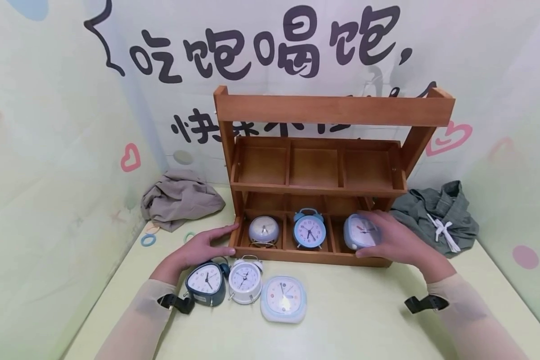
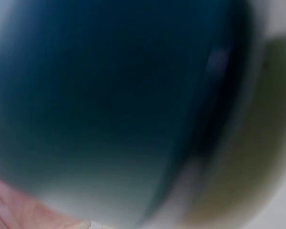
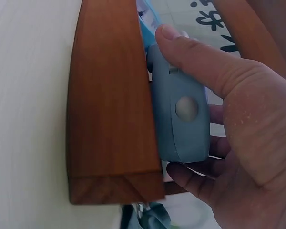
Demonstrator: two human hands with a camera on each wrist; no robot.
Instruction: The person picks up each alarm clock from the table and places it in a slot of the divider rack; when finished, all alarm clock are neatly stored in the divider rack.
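Note:
A wooden shelf (image 1: 317, 189) with two tiers of three compartments stands on the table. My right hand (image 1: 372, 238) grips a light blue square clock (image 1: 360, 234) in the lower right compartment. The right wrist view shows the clock's back (image 3: 181, 119) behind the shelf's front rail (image 3: 109, 105), with my thumb (image 3: 190, 52) on top and fingers underneath. My left hand (image 1: 209, 244) rests with straight fingers against the shelf's lower left corner. A lilac round clock (image 1: 263, 231) and a blue twin-bell clock (image 1: 309, 230) fill the other lower compartments. The left wrist view is a dark blue blur.
In front of the shelf lie a dark blue triangular clock (image 1: 205, 283), a white twin-bell clock (image 1: 245, 280) and a pale square clock (image 1: 283, 298). A beige cloth (image 1: 180, 197) lies left, a grey-green garment (image 1: 436, 212) right. Small hair rings (image 1: 147, 240) sit near the left wall.

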